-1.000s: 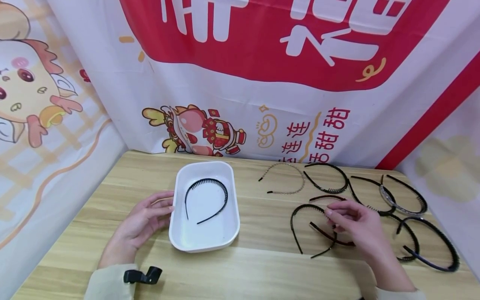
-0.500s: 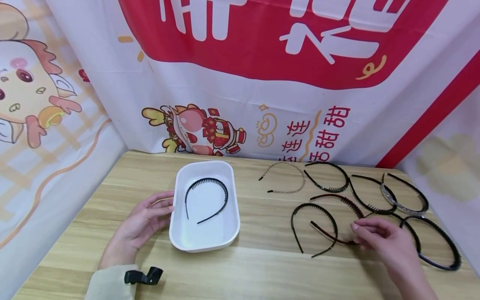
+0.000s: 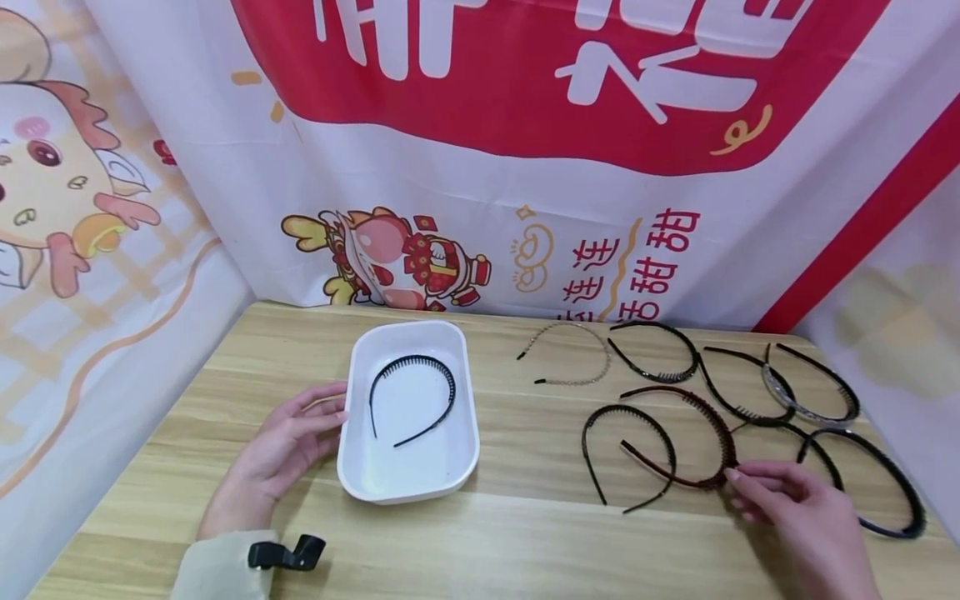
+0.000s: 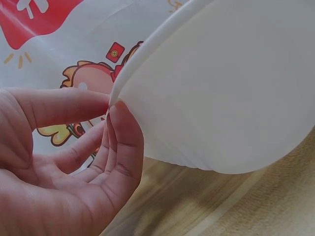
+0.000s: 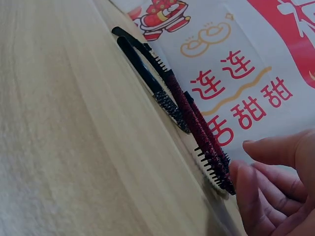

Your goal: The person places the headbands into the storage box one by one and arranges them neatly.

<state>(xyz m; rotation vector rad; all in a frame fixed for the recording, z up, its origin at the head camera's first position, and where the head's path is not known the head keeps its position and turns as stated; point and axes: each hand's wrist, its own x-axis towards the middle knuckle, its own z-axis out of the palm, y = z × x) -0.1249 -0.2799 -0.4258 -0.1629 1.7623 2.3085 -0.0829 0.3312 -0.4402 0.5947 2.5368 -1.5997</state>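
At the left, my left hand (image 3: 288, 442) holds the edge of a white tray (image 3: 349, 467). In the left wrist view its fingertips pinch the rim (image 4: 135, 54). A black toothed headband (image 3: 451, 385) lies in the tray. My right hand (image 3: 798, 517) is at the curved top of a dark red headband (image 3: 726, 437) on the table. In the right wrist view one fingertip meets the red headband (image 5: 199, 128), while another finger (image 5: 268, 150) stays apart from it, leaving a gap. The red headband overlaps a black toothed headband (image 3: 654, 421) on its left.
Behind lie a thin beaded headband (image 3: 606, 354) and a black headband (image 3: 692, 350). Several more dark headbands (image 3: 911, 492) overlap at the right, one with a glittery band (image 3: 795, 407). A printed cloth (image 3: 525, 183) hangs along the table's back edge.
My right hand has moved right and toward me along the red headband, baring more of its curve. The headband itself stays in place. My left hand has kept still at the tray.
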